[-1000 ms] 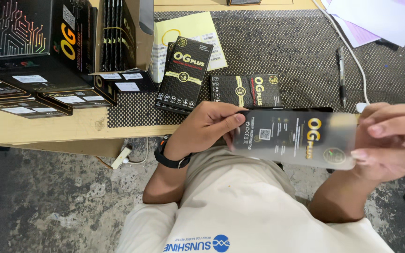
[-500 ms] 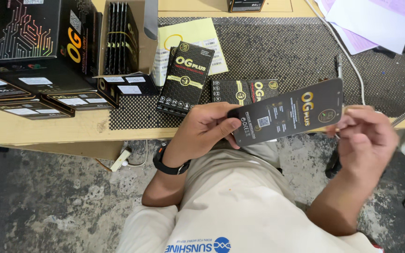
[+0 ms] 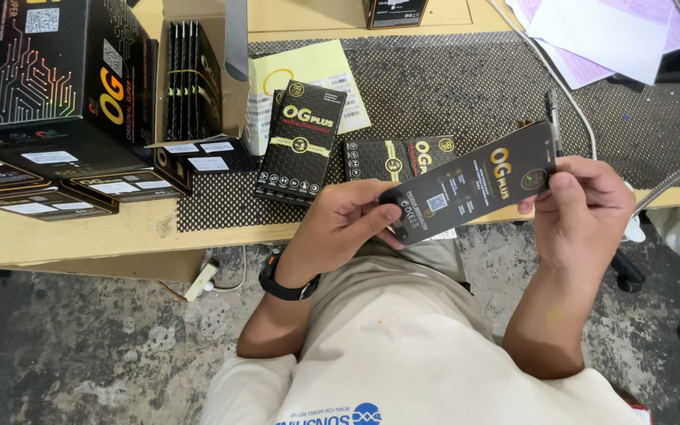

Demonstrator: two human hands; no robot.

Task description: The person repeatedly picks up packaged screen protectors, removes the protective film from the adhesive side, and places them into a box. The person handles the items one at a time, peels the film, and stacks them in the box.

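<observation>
Two hands hold one slim black packet above the lap, tilted up to the right: the left hand has its fingers closed on the lower end, and the right hand pinches the upper end. Beyond, on the tabletop, black packets lie on a mesh mat, with large black boxes to the left.

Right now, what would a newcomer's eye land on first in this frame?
First, the flat black packet held at a slant in mid-frame, the left hand gripping its lower end and the right hand its upper end. Next, the stack of big black boxes at the upper left of the table, beside an open carton with packets standing in it. More black packets lie on the dark mat just beyond the hands.
</observation>
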